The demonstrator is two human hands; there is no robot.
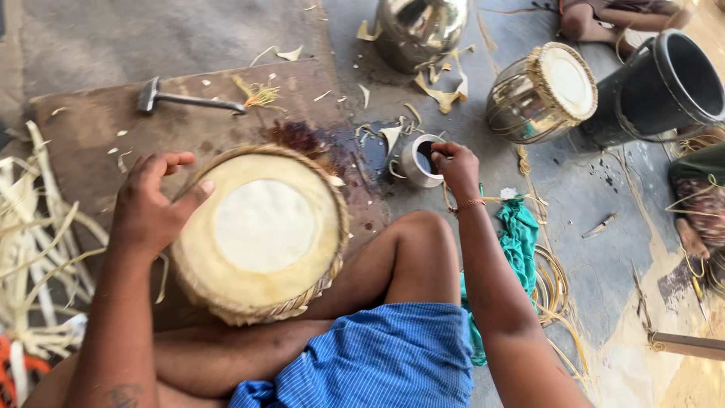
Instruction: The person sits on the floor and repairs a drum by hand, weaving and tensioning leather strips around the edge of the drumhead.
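**Drum steadied, fingers at the small cup**

Nearest, the person sits cross-legged in blue striped shorts (377, 355), a drum (260, 230) resting against the legs at the near edge of a wooden board (91, 128). Its pale skin is already stretched on and ringed by a woven strap; the head looks bare and clean at the centre, so whatever the cup holds has, as far as can be judged, not yet gone on.

The left hand (155, 208) lies on the drum's left rim, fingers spread and loose, thumb pressed to the skin, steadying rather than gripping. The right hand (455, 168) reaches past the knee, fingertips pinched together at the rim of a small metal cup (420, 160) with dark contents, standing on the floor just off the board's right edge.

Farther off, a hammer (177, 98) lies near the board's far edge; beyond stand a second finished drum (544, 91) and a black bucket (664, 83).
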